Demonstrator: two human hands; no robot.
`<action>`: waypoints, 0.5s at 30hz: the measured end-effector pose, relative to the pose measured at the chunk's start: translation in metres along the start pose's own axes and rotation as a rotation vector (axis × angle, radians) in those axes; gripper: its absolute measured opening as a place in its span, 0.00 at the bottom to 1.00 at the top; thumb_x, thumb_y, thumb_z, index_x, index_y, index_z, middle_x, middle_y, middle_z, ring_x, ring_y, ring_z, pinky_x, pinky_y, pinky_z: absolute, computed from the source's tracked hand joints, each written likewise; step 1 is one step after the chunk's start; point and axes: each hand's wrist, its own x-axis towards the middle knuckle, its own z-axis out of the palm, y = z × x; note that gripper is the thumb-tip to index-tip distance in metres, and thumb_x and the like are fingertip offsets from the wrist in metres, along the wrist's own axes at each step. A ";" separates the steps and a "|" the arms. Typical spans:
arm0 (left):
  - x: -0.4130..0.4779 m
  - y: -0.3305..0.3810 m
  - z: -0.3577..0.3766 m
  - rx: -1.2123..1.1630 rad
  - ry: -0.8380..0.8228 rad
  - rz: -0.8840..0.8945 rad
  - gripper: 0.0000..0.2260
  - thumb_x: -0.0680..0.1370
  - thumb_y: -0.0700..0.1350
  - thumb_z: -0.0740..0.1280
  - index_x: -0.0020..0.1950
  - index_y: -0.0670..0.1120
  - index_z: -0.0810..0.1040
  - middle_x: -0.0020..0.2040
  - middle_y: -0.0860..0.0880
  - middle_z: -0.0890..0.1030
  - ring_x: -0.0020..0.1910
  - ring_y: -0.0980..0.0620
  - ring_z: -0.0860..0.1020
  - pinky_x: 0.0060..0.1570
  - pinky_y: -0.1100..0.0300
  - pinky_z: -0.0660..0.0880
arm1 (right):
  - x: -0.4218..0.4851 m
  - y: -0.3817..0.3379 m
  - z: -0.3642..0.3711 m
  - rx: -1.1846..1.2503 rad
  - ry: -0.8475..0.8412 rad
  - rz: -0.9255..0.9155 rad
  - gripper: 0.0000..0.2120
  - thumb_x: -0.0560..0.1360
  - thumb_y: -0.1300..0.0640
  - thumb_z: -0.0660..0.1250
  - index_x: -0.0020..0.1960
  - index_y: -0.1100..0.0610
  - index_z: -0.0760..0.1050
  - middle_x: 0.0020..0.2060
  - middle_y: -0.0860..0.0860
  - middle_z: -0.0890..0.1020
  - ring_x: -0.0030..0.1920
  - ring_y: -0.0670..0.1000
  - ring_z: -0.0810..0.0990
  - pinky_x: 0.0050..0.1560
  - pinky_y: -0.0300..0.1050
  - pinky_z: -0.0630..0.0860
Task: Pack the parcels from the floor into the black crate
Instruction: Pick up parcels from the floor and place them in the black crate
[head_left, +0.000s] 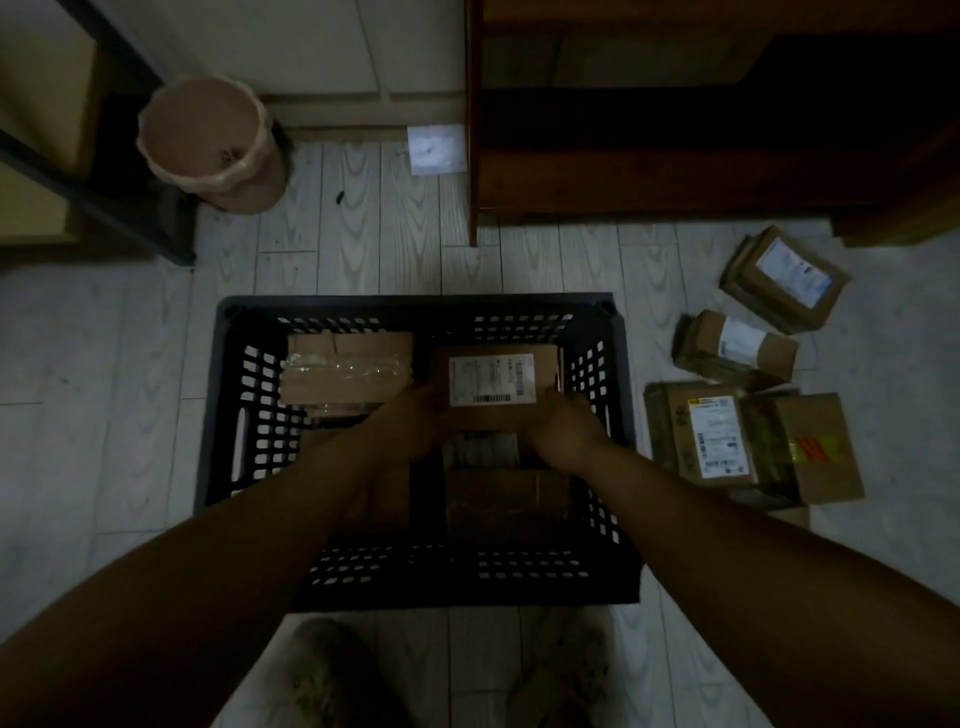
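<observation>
Standing with both feet (332, 675) just behind the crate (467, 577), the person reached in with both arms. Left hand (415, 415) and right hand (563, 434) gripped the near corners of a labelled box (493, 379), fingers curled round its edges, in the crate's far right part. Couldn't tell if it rested on anything. A dark box (506, 499) lay nearer, under the wrists. A taped box (345, 371) sat in the crate's far left corner. Several parcels (709, 436) lay clustered on the floor (130, 389), right of the crate. Farther off, left, a bin (208, 140) stood by the wall.
</observation>
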 end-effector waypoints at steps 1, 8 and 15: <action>-0.018 0.010 -0.006 -0.070 0.008 -0.022 0.17 0.76 0.44 0.67 0.65 0.46 0.71 0.63 0.47 0.74 0.56 0.57 0.75 0.58 0.63 0.71 | -0.020 -0.006 -0.010 0.017 -0.013 -0.018 0.26 0.78 0.50 0.61 0.74 0.53 0.61 0.71 0.57 0.65 0.66 0.57 0.69 0.68 0.51 0.68; -0.180 0.107 -0.039 0.051 0.161 -0.074 0.25 0.77 0.43 0.66 0.72 0.42 0.63 0.69 0.48 0.66 0.65 0.54 0.66 0.58 0.72 0.60 | -0.183 -0.051 -0.088 0.044 0.038 -0.148 0.17 0.77 0.48 0.62 0.62 0.57 0.73 0.56 0.58 0.78 0.54 0.56 0.77 0.53 0.45 0.74; -0.316 0.206 -0.031 0.078 0.219 -0.030 0.26 0.78 0.46 0.64 0.73 0.42 0.60 0.73 0.42 0.62 0.72 0.44 0.61 0.71 0.49 0.59 | -0.329 -0.062 -0.146 -0.003 0.164 -0.166 0.23 0.78 0.45 0.61 0.65 0.61 0.70 0.62 0.60 0.72 0.60 0.57 0.72 0.54 0.41 0.66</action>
